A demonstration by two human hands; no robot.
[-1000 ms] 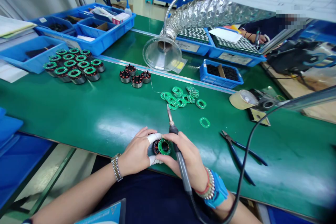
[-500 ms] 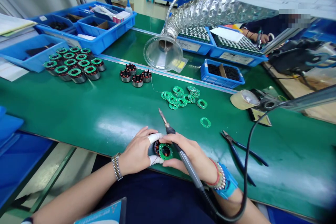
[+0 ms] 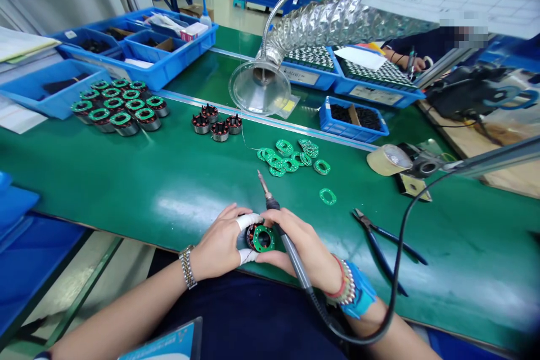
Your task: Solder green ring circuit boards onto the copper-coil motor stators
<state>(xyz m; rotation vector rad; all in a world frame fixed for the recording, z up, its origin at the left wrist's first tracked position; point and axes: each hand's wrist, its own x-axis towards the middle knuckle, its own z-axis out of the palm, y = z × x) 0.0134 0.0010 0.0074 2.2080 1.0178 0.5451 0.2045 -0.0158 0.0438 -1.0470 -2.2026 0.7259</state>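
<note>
Green ESD bench [image 3: 126, 191], blue bins [image 3: 139, 64] upper left w/ black parts inside; 1 small blue tray [image 3: 333, 126] right of ctr, black parts in it; 2 blue trays [image 3: 306, 79] upper right w/ rows of small parts. ~11 stators w/ green PCB rings [image 3: 120, 104] at left, 4 bare stators [image 3: 213, 122] top ctr, loose green rings [image 3: 284, 156] piled ctr, 1 lone ring [image 3: 328, 197] right of them. L hand [image 3: 219, 244], 2 fingers taped white, grips motor stator [image 3: 260, 238] low ctr w/ ring facing up; R hand [image 3: 301, 242] closed on soldering iron [image 3: 291, 256], tip up, clear of stator. Side cutters [image 3: 379, 244] lower right.
</note>
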